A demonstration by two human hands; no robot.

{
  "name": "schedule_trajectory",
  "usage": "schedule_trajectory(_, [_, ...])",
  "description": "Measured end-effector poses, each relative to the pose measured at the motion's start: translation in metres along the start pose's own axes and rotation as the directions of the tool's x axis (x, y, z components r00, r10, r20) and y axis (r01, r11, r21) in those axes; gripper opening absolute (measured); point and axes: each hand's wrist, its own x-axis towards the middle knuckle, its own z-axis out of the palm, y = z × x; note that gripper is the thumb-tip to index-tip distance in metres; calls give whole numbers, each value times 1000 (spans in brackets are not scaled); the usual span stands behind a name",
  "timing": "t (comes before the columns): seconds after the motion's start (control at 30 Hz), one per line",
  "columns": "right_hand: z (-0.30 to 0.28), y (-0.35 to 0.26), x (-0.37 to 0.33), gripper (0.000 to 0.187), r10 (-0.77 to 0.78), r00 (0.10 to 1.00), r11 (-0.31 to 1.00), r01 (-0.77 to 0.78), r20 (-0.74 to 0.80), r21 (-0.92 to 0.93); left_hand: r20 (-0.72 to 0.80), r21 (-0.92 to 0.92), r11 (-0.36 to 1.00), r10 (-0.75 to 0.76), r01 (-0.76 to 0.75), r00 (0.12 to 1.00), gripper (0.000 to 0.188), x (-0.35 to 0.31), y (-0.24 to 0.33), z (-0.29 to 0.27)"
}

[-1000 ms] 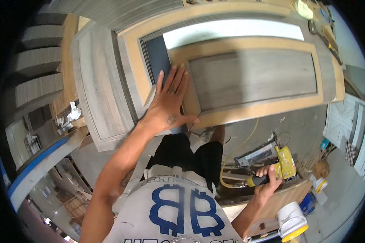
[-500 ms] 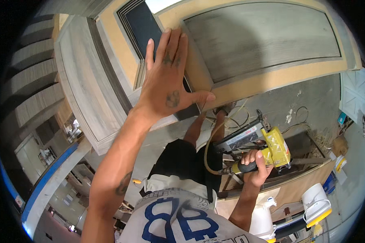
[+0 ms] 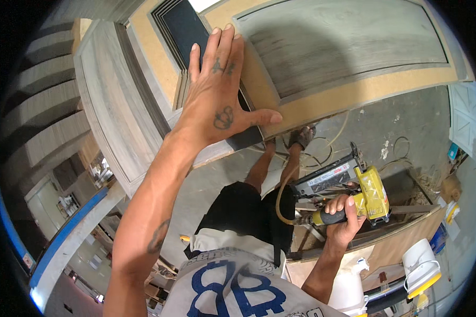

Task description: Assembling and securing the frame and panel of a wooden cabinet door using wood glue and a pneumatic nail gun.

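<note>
My left hand (image 3: 215,95) lies flat with its fingers spread on a framed wood panel. Its fingertips cross the tan border next to a dark strip (image 3: 184,31). The thumb rests on the near edge of the border below a grey inset panel (image 3: 344,47). Down at the right, my right hand (image 3: 345,216) is wrapped round the black grip of a yellow nail gun (image 3: 373,196). The gun's long grey magazine points left, apart from the panel. A tan air hose (image 3: 281,203) joins the end of the handle.
Grey wood panels (image 3: 116,100) lie on the left, beside a stack of curved boards (image 3: 47,105). Below the gun stands an open wooden box (image 3: 396,240). White buckets (image 3: 420,264) sit at the lower right. Hose loops lie across the concrete floor (image 3: 375,121).
My right hand and the nail gun have shifted slightly right in the picture. My left hand stays spread on the panel, a little higher in view. The whole view has moved slightly.
</note>
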Motion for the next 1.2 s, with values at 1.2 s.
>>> schedule_trajectory(1.2, [92, 95, -41, 41, 256, 938, 807, -341, 235, 482, 75, 116, 991, 52, -61, 996, 133, 3, 7, -3])
